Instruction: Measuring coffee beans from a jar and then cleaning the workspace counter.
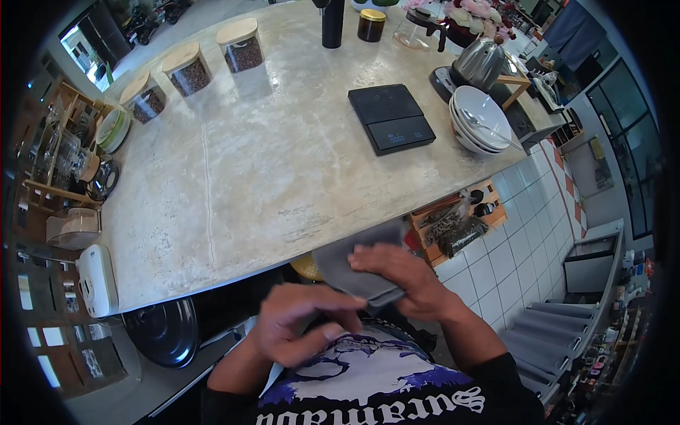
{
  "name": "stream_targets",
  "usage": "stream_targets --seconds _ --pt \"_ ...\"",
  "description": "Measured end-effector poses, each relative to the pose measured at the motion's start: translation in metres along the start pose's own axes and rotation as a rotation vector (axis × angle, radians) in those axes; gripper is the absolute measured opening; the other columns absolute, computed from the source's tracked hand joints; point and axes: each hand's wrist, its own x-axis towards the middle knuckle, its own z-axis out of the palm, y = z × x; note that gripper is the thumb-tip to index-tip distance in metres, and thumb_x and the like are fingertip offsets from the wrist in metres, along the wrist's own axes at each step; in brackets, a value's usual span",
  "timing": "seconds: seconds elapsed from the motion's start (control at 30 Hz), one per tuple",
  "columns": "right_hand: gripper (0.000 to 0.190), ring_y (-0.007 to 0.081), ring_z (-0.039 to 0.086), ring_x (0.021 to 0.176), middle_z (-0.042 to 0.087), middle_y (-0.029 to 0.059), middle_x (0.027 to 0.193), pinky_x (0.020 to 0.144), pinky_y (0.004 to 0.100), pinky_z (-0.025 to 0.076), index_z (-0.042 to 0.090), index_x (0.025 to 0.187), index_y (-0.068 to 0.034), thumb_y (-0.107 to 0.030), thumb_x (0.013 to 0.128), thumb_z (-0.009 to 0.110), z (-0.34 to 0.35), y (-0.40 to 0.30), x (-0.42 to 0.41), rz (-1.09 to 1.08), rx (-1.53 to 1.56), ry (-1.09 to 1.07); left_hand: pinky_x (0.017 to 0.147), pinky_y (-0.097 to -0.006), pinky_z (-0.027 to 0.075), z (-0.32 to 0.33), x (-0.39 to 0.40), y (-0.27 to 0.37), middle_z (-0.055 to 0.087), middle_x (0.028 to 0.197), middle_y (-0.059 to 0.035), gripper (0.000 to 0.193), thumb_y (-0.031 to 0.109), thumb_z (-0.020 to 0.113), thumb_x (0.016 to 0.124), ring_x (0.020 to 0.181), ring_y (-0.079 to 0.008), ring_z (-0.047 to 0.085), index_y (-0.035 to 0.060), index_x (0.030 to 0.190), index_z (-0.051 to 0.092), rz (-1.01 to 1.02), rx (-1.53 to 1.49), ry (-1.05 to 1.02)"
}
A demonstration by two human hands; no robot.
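Observation:
A folded grey cloth (pixel 366 265) hangs in front of my body, just off the near edge of the counter. My right hand (pixel 406 276) grips it, with the fingers over its upper face and the thumb hidden beneath. My left hand (pixel 297 324) is beside the cloth, thumb and forefinger apart and nothing visible between them. Its forefinger tip is close to the cloth's lower corner; whether they touch is unclear. Beyond both hands, a black digital scale (pixel 392 118) with a lit display lies on the stone-like countertop (pixel 255 175).
Stacked white bowls (pixel 481 119) hold a metal spoon (pixel 483 125), near a steel kettle (pixel 478 64). Lidded jars of dark beans (pixel 188 71) line the far left. A white appliance (pixel 98 281) stands at the left corner. Below the counter are a wooden crate (pixel 433 255) and a black round lid (pixel 162 332).

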Motion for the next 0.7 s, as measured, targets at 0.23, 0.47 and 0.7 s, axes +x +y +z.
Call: stream_targets --seconds 0.23,0.47,0.7 --pt "0.041 0.0338 0.070 0.110 0.068 0.0222 0.122 0.097 0.0464 0.057 0.053 0.137 0.005 -0.014 0.101 0.057 -0.014 -0.008 -0.014 0.573 1.331 0.336 0.104 -0.0428 0.048 0.019 0.025 -0.030 0.056 0.136 -0.0216 0.082 0.042 0.068 0.094 0.124 -0.0326 0.060 -0.0053 0.151 0.035 -0.066 -0.155 0.442" --pt "0.031 0.0250 0.069 0.107 0.069 0.0155 0.120 0.091 0.0388 0.058 0.060 0.128 0.002 -0.007 0.098 0.064 -0.028 0.003 -0.013 0.702 1.385 0.609 0.111 -0.0389 0.043 0.034 0.039 -0.059 0.055 0.141 -0.0211 0.084 0.017 0.072 0.092 0.130 -0.0270 0.056 -0.0046 0.158 0.024 -0.324 -0.498 0.311" --pt "0.025 0.0197 0.071 0.101 0.072 0.0130 0.113 0.088 0.0348 0.059 0.065 0.121 0.003 -0.012 0.101 0.064 -0.051 0.028 -0.030 0.576 1.235 0.437 0.097 -0.0279 0.050 0.051 0.056 -0.067 0.071 0.118 -0.0094 0.038 0.012 0.064 0.102 0.106 -0.0104 0.065 -0.0026 0.136 0.056 -0.453 -0.400 0.516"
